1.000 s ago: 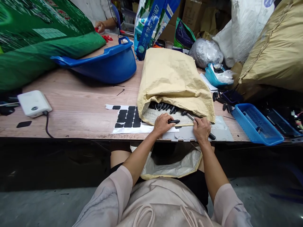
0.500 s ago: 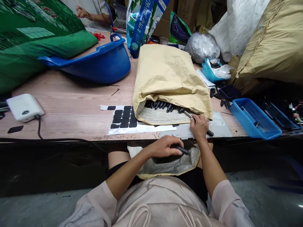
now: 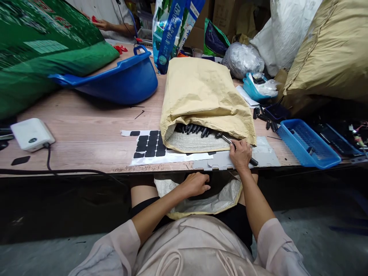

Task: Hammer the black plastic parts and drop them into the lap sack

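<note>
Noted: wood-grain table (image 3: 86,122), straight front edge; grey floor (image 3: 37,257) beneath, in deep shadow nearest table; cardboard boxes (image 3: 224,17) behind, dimly lit.

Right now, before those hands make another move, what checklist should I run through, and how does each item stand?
1. Right hand gripping the long black-and-silver tool: ok.
2. Left hand free: ok, no part shows in its fingers.
3. Black cylindrical parts visible in the mouth of the tan paper sack on the table: ok.
4. White-lined yellow sack on the lap open under the left hand: ok.
5. Amount inside that lap sack: cannot tell, its inside is dark.
6. White sheet of black stickers fully uncovered: not ok, the tan sack overlaps it.
</note>
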`<state>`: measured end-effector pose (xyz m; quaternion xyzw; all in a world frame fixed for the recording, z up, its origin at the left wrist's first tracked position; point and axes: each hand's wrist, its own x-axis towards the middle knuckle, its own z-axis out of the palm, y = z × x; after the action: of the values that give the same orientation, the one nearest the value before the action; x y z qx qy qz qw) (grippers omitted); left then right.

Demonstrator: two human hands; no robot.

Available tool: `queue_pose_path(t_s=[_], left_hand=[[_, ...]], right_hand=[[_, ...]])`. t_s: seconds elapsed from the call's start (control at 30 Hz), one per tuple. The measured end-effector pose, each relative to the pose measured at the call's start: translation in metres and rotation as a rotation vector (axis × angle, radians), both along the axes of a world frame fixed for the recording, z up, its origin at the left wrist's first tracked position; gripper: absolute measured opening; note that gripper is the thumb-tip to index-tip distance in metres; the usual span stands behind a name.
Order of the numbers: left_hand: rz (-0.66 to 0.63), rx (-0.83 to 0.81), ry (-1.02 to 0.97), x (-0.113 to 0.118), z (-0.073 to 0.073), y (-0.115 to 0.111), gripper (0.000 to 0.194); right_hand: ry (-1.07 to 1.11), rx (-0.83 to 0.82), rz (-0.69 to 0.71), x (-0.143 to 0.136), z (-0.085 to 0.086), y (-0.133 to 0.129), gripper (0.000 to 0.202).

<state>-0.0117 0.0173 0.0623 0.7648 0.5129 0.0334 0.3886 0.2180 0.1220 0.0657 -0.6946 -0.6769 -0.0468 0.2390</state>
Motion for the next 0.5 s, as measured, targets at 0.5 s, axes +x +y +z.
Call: queue_pose_path(t_s=[0.5], left_hand=[[0.631,0.441,-0.004,-0.002,0.034,0.149,0.013]], right_hand=[[-0.008,-0.008,-0.016,-0.005,0.003,-0.002,0.029]])
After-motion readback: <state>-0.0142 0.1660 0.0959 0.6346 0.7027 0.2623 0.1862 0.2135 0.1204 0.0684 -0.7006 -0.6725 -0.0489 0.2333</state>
